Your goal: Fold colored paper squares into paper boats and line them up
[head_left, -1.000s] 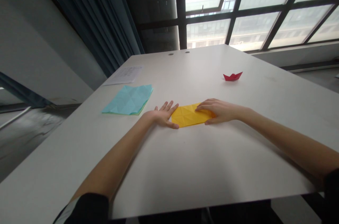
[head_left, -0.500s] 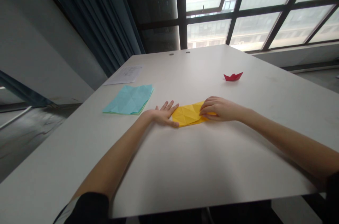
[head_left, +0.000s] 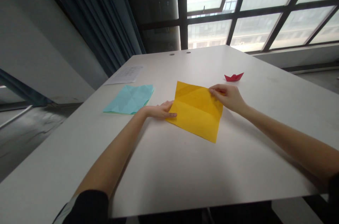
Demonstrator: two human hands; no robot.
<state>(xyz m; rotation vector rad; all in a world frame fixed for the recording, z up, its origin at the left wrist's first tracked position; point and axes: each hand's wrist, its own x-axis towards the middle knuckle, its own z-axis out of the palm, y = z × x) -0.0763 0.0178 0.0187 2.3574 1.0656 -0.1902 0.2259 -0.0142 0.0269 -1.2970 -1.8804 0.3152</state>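
A yellow sheet of paper [head_left: 197,111] is spread open between my hands, creased across its middle and raised off the table at its far side. My left hand [head_left: 161,110] grips its left edge, the thumb on top and the other fingers partly hidden behind the sheet. At the upper right edge, my right hand [head_left: 228,96] pinches the paper between thumb and fingers.
A stack of light blue paper [head_left: 129,99] lies left of my left hand on the white table [head_left: 169,174]. Behind it is a printed sheet [head_left: 125,75]. A small red paper boat [head_left: 234,77] stands beyond my right hand. Windows and a curtain [head_left: 106,15] border the far side.
The yellow paper has gone from a folded strip lying flat to an opened, partly lifted sheet. My right hand has moved up with its edge, and my left hand now holds the left side.
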